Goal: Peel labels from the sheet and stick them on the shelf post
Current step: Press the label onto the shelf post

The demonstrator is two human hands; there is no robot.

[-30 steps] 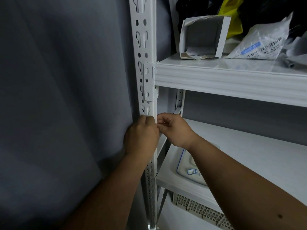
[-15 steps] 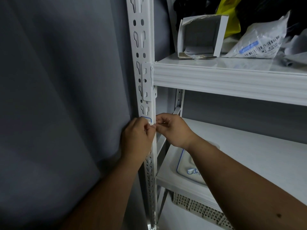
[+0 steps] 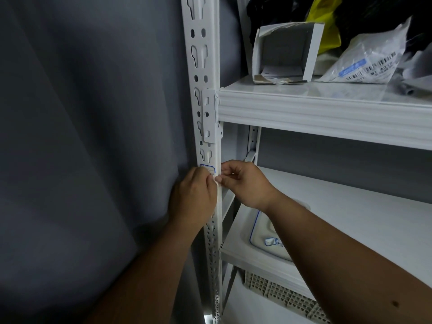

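Label sheet (image 3: 264,237) lies flat on the lower shelf (image 3: 350,206), near right, partly under the right forearm. Left hand (image 3: 194,195) and right hand (image 3: 243,181), fingers curled, both pinch a blue-edged label (image 3: 208,168) against the white shelf post (image 3: 205,90). Far right on the upper shelf (image 3: 327,108): torn white box (image 3: 287,50), plastic bag (image 3: 369,64).

Two hands, left hand (image 3: 195,195) and right hand (image 3: 245,182), meet at one white shelf post (image 3: 205,73) bearing one blue-edged label (image 3: 207,167), beside two shelf boards, upper shelf (image 3: 327,113) and lower shelf (image 3: 362,220), one label sheet (image 3: 264,239), one open cardboard box (image 3: 287,52), one plastic mailer bag (image 3: 371,59), one yellow bag (image 3: 325,22) and one slotted crate (image 3: 280,293).
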